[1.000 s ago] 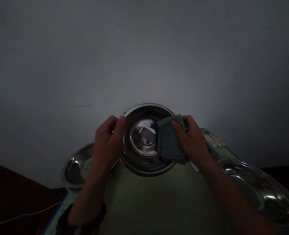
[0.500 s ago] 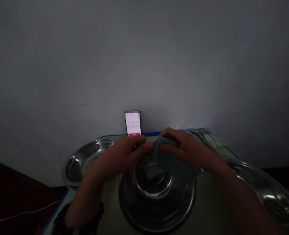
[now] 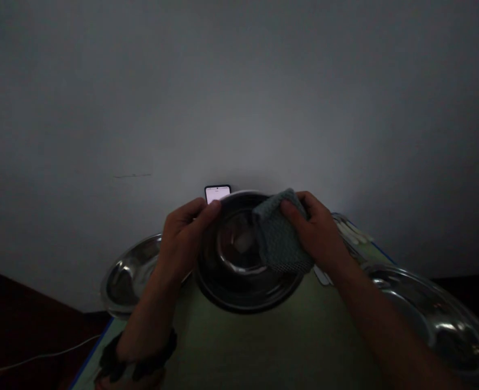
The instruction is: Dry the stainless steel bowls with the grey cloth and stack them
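A shiny metal bowl point(image 3: 239, 292) is held up over the table, tilted. Its upper left rim is gripped by my left hand point(image 3: 184, 230), thumb on the near side and fingers behind. My right hand point(image 3: 318, 227) is closed on a grey-green cloth point(image 3: 282, 233), thumb in front, and the cloth lies against the right side of the bowl. The fingers of the right hand are mostly hidden behind the cloth and rim.
A metal basin point(image 3: 119, 281) stands at the left and another basin point(image 3: 446, 319) at the right. A lit phone point(image 3: 217, 192) leans on the wall, partly covered by the bowl. Pale gloves point(image 3: 353, 232) lie at the back right of the green table point(image 3: 247, 346). A white cable point(image 3: 44, 356) runs at lower left.
The bowl has gone up and away from me and now covers most of the phone. My left hand has shifted left along its rim, and the right hand with the cloth has moved to its right side.
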Demonstrator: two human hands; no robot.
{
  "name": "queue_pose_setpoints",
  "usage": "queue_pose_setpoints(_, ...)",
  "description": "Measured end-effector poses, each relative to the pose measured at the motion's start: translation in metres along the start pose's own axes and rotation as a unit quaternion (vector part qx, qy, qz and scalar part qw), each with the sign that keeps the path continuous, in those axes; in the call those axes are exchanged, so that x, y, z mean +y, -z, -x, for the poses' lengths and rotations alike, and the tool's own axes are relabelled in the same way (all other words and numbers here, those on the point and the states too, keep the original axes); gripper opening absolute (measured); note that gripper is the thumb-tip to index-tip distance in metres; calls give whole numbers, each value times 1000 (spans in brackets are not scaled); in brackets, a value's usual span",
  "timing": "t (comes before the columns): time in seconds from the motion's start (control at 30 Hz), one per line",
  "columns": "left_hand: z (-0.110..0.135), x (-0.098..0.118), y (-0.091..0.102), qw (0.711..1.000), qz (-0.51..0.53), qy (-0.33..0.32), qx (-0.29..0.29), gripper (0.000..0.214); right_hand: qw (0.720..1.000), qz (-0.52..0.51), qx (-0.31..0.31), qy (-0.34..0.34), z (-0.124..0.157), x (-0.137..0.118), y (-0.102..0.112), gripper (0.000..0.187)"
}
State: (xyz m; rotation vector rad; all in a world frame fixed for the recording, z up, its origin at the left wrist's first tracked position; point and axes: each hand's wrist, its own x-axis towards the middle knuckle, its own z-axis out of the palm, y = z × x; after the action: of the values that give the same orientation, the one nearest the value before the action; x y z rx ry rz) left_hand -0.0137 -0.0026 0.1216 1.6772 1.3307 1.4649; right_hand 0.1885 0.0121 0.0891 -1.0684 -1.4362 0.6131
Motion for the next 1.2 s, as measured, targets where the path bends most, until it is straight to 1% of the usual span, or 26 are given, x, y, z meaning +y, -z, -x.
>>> queue_pose_setpoints(0.07, -1, -4, -4, 996, 22, 3, 84, 35, 997, -41, 62, -37, 0, 7, -5, 32)
queue_pose_setpoints(0.1, -2, -6, -7, 993, 24, 4, 112, 36, 993, -59, 83, -55, 0, 11, -8, 34)
queue_pose_setpoints(0.13, -2, -9, -8, 992, 21, 6, 124, 36, 990, -77, 96, -72, 0, 14, -10, 36)
queue_pose_setpoints(0.17, -3, -11, -9, 992, 15, 7, 125, 36, 987, -93, 100, -86, 0, 17, -12, 36)
queue_pose_setpoints(0.2, -3, -12, -9, 993, 4, 7, 116, 36, 984, -110, 97, -98, -1, 20, -13, 37)
queue_pose_setpoints(0.27, -4, -13, -6, 996, -31, 1, 80, 37, 980, -141, 80, -111, -2, 21, -12, 37)
queue_pose_setpoints(0.37, -5, -8, 5, 994, -107, -16, -3, 35, 983, -151, 25, -103, -5, 13, -3, 36)
queue_pose_setpoints(0.4, -4, -6, 8, 990, -135, -20, -39, 35, 988, -132, -4, -86, -5, 9, 0, 34)
queue_pose_setpoints(0.47, -3, -1, 12, 975, -188, -33, -111, 34, 995, -59, -74, -32, -4, -2, 6, 27)
queue_pose_setpoints(0.53, -1, 2, 12, 958, -220, -55, -177, 35, 991, 20, -134, 21, -3, -10, 10, 21)
queue_pose_setpoints(0.57, 1, 4, 11, 951, -225, -65, -203, 35, 987, 44, -153, 36, -2, -13, 12, 20)
queue_pose_setpoints(0.63, 2, 6, 9, 943, -217, -73, -240, 35, 983, 58, -170, 42, 0, -16, 13, 20)
queue_pose_setpoints(0.7, 3, 9, 8, 941, -208, -64, -259, 36, 981, 55, -182, 33, 1, -16, 12, 21)
queue_pose_setpoints(0.77, 3, 11, 8, 941, -205, -62, -262, 35, 979, 50, -195, 29, 2, -16, 11, 19)
queue_pose_setpoints(0.87, 4, 12, 8, 949, -189, -72, -242, 33, 979, 29, -199, 30, 5, -15, 8, 16)
queue_pose_setpoints(0.97, 4, 12, 7, 956, -171, -70, -229, 33, 978, 11, -204, 36, 8, -17, 5, 20)
queue_pose_setpoints(1.07, 4, 13, 5, 953, -160, -60, -249, 32, 973, 41, -220, 50, 10, -19, 3, 23)
queue_pose_setpoints(1.2, 5, 15, 2, 951, -145, -28, -270, 30, 969, 66, -233, 51, 10, -19, 2, 19)
